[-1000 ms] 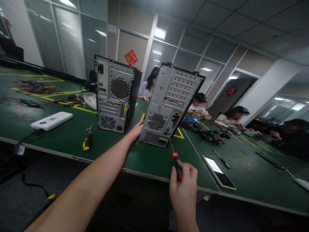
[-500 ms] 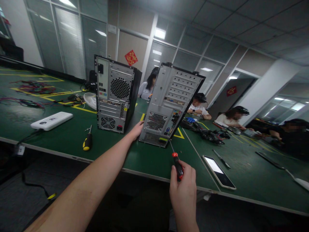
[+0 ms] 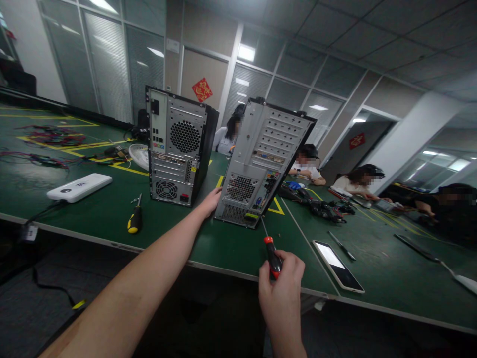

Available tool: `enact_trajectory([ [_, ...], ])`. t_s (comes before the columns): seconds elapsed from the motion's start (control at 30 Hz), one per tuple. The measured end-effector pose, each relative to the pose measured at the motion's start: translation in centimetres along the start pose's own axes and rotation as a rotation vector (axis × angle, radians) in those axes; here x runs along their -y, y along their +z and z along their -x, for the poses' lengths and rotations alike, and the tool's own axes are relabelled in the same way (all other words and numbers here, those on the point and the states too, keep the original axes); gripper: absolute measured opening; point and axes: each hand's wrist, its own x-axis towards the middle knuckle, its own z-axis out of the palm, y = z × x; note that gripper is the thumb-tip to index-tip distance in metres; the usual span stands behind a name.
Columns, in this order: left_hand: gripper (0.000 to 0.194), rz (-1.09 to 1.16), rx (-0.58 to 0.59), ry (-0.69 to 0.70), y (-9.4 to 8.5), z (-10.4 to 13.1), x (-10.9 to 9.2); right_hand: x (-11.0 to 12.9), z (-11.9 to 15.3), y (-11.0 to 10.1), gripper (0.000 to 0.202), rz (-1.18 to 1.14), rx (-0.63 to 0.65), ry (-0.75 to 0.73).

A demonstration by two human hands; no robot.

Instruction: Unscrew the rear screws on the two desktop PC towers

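My right hand (image 3: 283,291) is closed around the black and red handle of a screwdriver (image 3: 273,256). The screwdriver's thin shaft points up to the lower right corner of a grey computer tower (image 3: 257,164), seen from its back; whether the tip sits on a screw is too small to tell. Against the tower's left side rests my left hand (image 3: 212,201), its fingers mostly hidden by the case. A second computer tower (image 3: 177,149) stands upright to the left, also back side toward me. A yellow and black screwdriver (image 3: 135,216) lies in front of it.
On the left are a white power bank (image 3: 80,187) with a cable, tangled wires (image 3: 52,134) and a white basket (image 3: 139,155). To the right lie a phone (image 3: 338,266), a pen (image 3: 342,245) and black cables (image 3: 328,206). Several people sit across the green table (image 3: 376,268).
My right hand has shifted slightly left, and its fingers have turned a little around the screwdriver handle. The towers and my left hand have stayed in place.
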Motion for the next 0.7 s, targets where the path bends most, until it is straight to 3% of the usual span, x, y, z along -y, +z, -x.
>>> enact_trajectory([
  [0.7,0.064,-0.003,0.003,0.016,-0.23,-0.48,0.69,-0.39,0.13,-0.11,0.031,0.021,0.027,0.056],
])
